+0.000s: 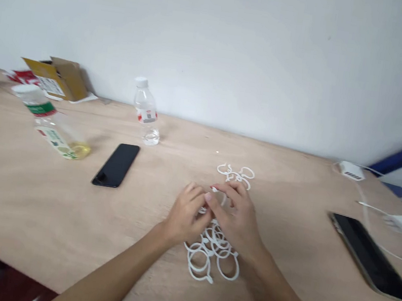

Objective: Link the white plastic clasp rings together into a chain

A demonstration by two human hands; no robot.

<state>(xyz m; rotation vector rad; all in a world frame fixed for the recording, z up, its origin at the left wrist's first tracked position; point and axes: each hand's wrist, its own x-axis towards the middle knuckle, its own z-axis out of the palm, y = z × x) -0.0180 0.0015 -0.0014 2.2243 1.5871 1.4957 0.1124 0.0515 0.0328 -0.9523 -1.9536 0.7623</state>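
My left hand (188, 212) and my right hand (238, 215) meet above the wooden table, fingers bent toward each other. Between their fingertips is a white plastic ring (223, 199), partly hidden by the fingers. The right thumb and index finger pinch at it; the left fingers are curled closed at its left side. Below and partly under the hands lies a pile of closed white rings (227, 265). Just beyond the hands is a smaller group of white rings (247, 172), some of them with gaps.
A black phone (116, 164), a clear water bottle (147, 113) and a bottle with yellow liquid (53, 125) stand or lie left. An opened cardboard box (72, 77) is behind. At right are a larger dark phone (369, 254), white chargers (351, 170) and cables.
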